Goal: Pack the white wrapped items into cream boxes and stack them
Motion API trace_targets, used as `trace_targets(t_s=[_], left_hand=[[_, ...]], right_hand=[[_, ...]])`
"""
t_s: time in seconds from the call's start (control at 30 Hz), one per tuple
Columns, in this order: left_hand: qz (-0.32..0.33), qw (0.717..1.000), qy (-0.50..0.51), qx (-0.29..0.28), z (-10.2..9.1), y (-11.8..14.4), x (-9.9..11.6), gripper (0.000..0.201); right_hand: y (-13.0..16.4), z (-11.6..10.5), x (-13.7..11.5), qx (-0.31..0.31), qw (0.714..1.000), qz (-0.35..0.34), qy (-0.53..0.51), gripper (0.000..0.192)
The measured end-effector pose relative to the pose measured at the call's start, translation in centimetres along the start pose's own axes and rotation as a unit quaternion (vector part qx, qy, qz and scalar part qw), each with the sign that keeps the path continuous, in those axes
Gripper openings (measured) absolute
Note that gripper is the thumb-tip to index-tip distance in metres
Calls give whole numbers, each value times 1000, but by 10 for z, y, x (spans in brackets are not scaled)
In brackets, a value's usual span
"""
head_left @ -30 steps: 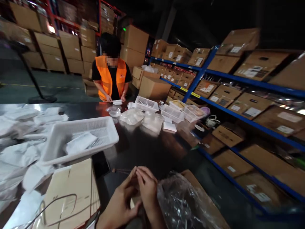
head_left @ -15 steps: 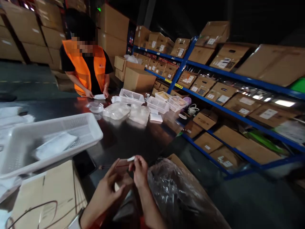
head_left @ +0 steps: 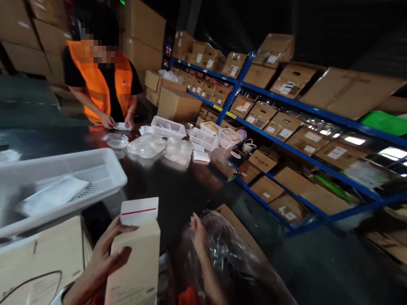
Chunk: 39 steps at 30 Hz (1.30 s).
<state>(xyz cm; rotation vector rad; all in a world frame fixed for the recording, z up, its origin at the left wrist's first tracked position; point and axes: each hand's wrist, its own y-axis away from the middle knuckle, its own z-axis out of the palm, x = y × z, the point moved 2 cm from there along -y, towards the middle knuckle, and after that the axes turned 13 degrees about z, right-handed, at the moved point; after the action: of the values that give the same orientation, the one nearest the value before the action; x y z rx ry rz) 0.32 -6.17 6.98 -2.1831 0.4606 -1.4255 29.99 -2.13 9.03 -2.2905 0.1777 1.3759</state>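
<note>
My left hand [head_left: 104, 250] grips a tall beige paper envelope [head_left: 135, 258] by its left edge, holding it upright. The envelope's white flap with a red strip [head_left: 139, 210] stands open at the top. My right hand [head_left: 197, 231] reaches into a crinkled clear plastic bag [head_left: 232, 258] that lines a cardboard box at the table's near right corner. Its fingers rest on the plastic; whether they hold anything is hidden.
A white plastic basket [head_left: 104, 169] with a white pouch stands at left on the dark table [head_left: 178, 190]. A stack of beige envelopes [head_left: 41, 258] lies below it. A co-worker in an orange vest [head_left: 98, 84] handles a white packet across the table, by clear trays and small baskets [head_left: 168, 127]. Blue shelves of cartons [head_left: 286, 127] run along the right.
My hands were together at a small strip; now they are apart. The left holds the envelope up, the right has gone into the plastic bag. The view swung right.
</note>
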Motion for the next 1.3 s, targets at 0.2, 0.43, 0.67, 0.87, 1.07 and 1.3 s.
trace_targets(t_s=[0.2, 0.43, 0.67, 0.87, 1.07, 1.3], left_hand=[[-9, 996, 87, -7, 5, -10, 31, 60], [40, 964, 167, 201, -8, 4, 43, 17], [142, 988, 64, -12, -30, -18, 72, 31], [167, 981, 94, -10, -29, -15, 64, 33], [140, 979, 141, 44, -26, -8, 57, 31], [-24, 966, 168, 195, -21, 5, 25, 48]], right_hand=[[27, 64, -68, -385, 859, 90, -324, 116], [41, 73, -76, -362, 883, -23, -298, 74], [41, 66, -102, -289, 895, -234, -248, 46], [47, 62, -109, -272, 902, -244, -231, 45], [53, 65, -115, -318, 893, -185, -260, 23], [45, 110, -106, -400, 866, -101, -281, 14]])
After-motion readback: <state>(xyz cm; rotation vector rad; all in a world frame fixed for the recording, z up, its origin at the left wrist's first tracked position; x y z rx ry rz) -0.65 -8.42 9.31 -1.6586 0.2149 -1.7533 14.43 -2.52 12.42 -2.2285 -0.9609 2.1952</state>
